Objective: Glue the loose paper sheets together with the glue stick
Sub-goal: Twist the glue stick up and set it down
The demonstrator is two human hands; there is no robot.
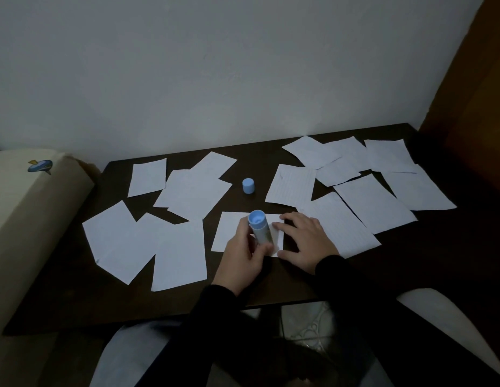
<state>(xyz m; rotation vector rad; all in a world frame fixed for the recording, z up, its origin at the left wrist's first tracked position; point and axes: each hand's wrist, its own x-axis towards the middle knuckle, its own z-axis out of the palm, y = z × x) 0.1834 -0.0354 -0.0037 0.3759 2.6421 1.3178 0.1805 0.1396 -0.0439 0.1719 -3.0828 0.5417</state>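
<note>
My left hand [243, 258] grips a blue glue stick [260, 227], uncapped, its lower end down on a small white paper sheet [229, 230] at the table's front middle. My right hand [304, 241] lies flat with spread fingers on the right edge of that sheet. The glue stick's blue cap [248, 186] stands alone on the dark table [75, 297] behind the sheet. Several loose white sheets lie scattered left [123, 241] and right [374, 202] of my hands, some overlapping.
A white wall rises right behind the table. A cream cushion [22, 208] with a small blue print leans at the left edge. A brown panel [472, 93] stands at the far right. My knees and a pale chair arm [444, 317] show below the front edge.
</note>
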